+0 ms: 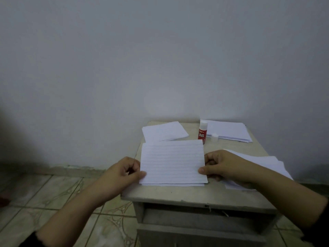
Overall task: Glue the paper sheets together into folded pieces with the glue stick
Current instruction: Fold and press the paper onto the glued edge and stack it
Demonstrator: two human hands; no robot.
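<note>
Head view: left hand (124, 172) and right hand (220, 166) pinch lined sheet (172, 161).

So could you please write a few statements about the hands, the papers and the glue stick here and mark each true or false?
1. Both hands, left hand and right hand, hold the lined sheet by its side edges. True.
2. The glue stick lies on its side. False: it stands upright.
3. The glue stick's cap is off and sits beside it on the table. True.
4. The left hand holds the glue stick. False: no hand touches it.
5. A paper stack lies right of the glue stick. True.
</note>
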